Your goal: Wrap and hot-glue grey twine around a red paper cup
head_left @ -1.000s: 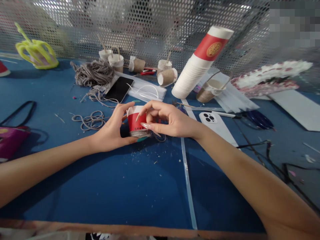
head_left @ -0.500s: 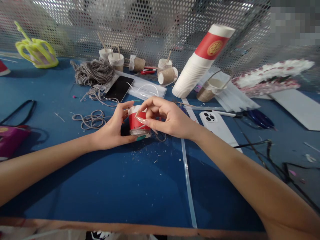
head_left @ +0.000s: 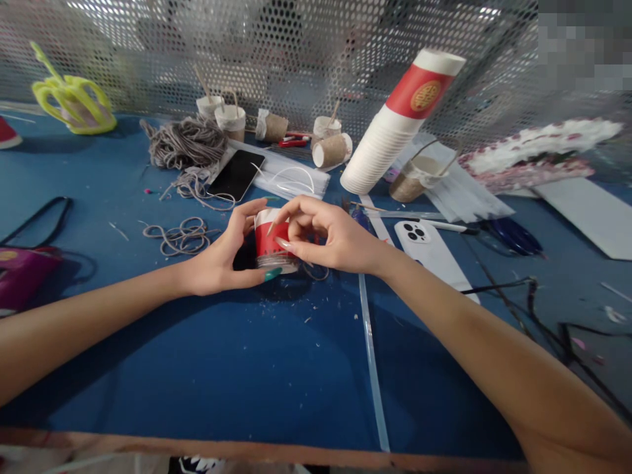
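Observation:
A red and white paper cup (head_left: 266,242) stands at the middle of the blue table, with grey cord (head_left: 276,261) wound round its lower part. My left hand (head_left: 222,255) grips the cup from the left, its thumb low by the cord and its fingers behind. My right hand (head_left: 323,234) is at the cup's right side, thumb and fingers bent close to the red wall; what its fingertips hold, if anything, is too small to tell. A loop of loose cord (head_left: 316,271) lies under the right hand.
Behind are a grey cord bundle (head_left: 187,143), a black phone (head_left: 237,175), small wrapped cups (head_left: 330,151) and a leaning cup stack (head_left: 390,131). A white phone (head_left: 434,257) lies right, a purple pouch (head_left: 29,273) left. A clear strip (head_left: 371,355) runs toward the front edge.
My right thumb has shifted slightly right along the cup, and the right fingers have moved a little. My left thumb has slid slightly left. The cup stays in nearly the same place.

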`<action>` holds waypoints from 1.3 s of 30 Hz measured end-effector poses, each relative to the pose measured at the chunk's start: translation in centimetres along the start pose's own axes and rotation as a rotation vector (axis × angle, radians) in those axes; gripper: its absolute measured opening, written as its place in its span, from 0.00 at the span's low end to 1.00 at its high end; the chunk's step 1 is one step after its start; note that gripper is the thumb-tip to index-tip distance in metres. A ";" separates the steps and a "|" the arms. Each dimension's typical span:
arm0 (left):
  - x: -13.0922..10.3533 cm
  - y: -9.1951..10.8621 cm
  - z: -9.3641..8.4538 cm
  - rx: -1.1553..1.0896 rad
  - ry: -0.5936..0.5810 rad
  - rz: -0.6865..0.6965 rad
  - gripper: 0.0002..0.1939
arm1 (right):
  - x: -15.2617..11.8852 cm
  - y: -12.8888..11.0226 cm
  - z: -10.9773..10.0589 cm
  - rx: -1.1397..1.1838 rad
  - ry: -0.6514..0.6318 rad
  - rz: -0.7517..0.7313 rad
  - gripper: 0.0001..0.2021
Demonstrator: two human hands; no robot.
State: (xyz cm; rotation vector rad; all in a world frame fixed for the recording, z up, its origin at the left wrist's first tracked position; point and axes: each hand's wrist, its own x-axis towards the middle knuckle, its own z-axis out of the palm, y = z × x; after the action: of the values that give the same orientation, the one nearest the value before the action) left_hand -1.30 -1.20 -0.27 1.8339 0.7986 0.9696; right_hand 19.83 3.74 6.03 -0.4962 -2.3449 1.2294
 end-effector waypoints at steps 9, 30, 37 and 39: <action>-0.1 -0.9 -0.5 -0.213 -0.008 0.035 0.35 | 0.1 0.3 0.1 0.044 0.004 -0.018 0.09; 0.0 -0.6 -0.3 -0.158 0.045 0.000 0.32 | 0.0 0.4 0.0 0.082 -0.025 -0.026 0.12; 0.0 -0.7 -0.3 -0.167 0.060 0.022 0.31 | 0.1 0.3 0.1 0.079 -0.018 -0.034 0.10; 0.0 -0.6 -0.2 -0.170 0.053 0.004 0.32 | 0.1 0.4 0.1 0.078 -0.024 -0.033 0.11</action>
State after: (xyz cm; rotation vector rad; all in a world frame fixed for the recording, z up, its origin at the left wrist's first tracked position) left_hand -1.56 -0.85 -0.71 1.6703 0.7218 1.0597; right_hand 19.77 3.92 5.71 -0.4178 -2.3050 1.3128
